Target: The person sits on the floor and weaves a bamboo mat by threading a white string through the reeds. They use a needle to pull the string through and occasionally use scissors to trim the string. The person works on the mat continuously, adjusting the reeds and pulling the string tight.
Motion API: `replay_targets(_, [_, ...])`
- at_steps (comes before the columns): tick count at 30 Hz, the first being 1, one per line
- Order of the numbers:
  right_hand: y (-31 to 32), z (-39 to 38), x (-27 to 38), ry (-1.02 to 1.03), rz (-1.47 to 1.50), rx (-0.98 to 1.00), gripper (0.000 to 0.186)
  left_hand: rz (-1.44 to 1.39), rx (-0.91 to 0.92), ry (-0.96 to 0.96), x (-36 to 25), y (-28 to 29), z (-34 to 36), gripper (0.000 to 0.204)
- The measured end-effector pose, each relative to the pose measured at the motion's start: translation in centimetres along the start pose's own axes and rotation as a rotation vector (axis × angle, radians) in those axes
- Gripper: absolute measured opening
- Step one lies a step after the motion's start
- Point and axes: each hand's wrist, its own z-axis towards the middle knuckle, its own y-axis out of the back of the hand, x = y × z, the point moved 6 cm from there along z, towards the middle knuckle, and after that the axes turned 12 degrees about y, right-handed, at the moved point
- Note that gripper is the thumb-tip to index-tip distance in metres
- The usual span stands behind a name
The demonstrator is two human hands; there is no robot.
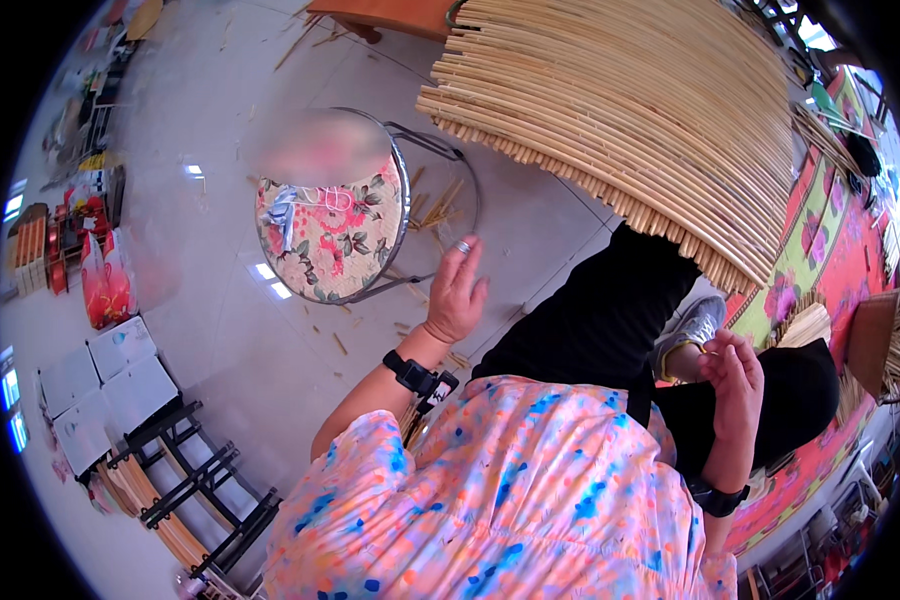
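Observation:
My left hand (457, 295) is held over the floor beside a round flowered stool seat (330, 235). Its fingers are stretched out with the thumb apart, and nothing shows in it. Above my right thigh, my right hand (736, 388) has its fingers bent and the tips drawn together. Whatever they may pinch is too small to make out. Beyond my knees lies a wide mat of straight, pale stalks (610, 100), set side by side with their cut ends toward me. Neither hand touches it. A crumpled blue-and-white strip and white cord (288, 212) lie on the stool.
Short stalk pieces (438, 205) litter the tiled floor around the stool. A red patterned cloth (815, 235) spreads at the right, with bundled stalks (805, 325) on it. Red bags (107, 280), white boxes (110, 370) and a black metal frame (195, 465) stand left.

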Motion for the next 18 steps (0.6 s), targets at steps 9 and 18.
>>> replay_targets(9, [2.1,-1.3,-1.0,0.01,0.069,-0.028,0.024,-0.097,-0.123,-0.026,-3.0,3.7,2.2,0.051])
replay_targets(18, [2.6,-2.4,2.8,0.215,0.173,-0.159,0.017,0.337,0.196,0.355,0.6,1.6,4.8,0.035])
